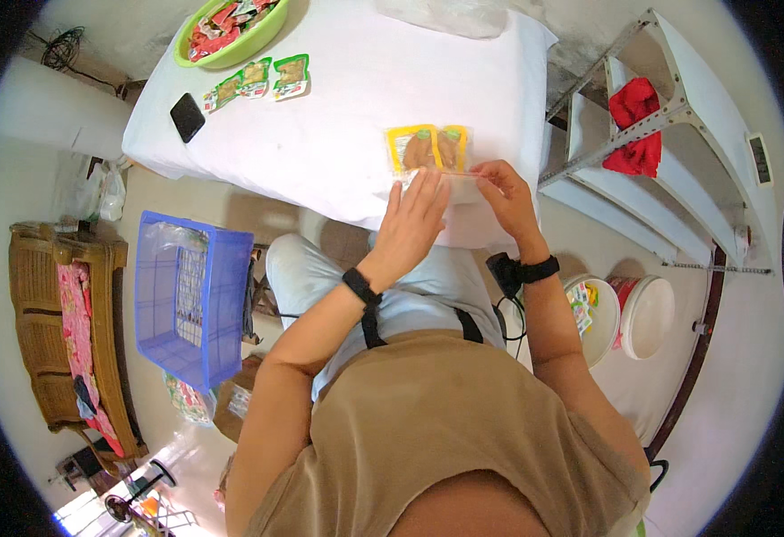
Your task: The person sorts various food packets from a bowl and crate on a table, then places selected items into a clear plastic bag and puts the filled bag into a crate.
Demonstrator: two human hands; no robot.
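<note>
your left hand (pixel 412 219) lies flat, fingers spread open, pressing the near edge of a clear plastic bag (pixel 445 179) on the white-clothed table (pixel 338 125); inside it sit two yellow snack packets with green tops (pixel 428 148); your right hand (pixel 504 192) pinches the bag's mouth with closed fingertips; judge it light, limp and slippery; grip the film edge, not the crinkly packets, which could slide.

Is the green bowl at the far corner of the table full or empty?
Full. The green bowl on the white table is heaped to its rim with small red and green snack packets.
</note>
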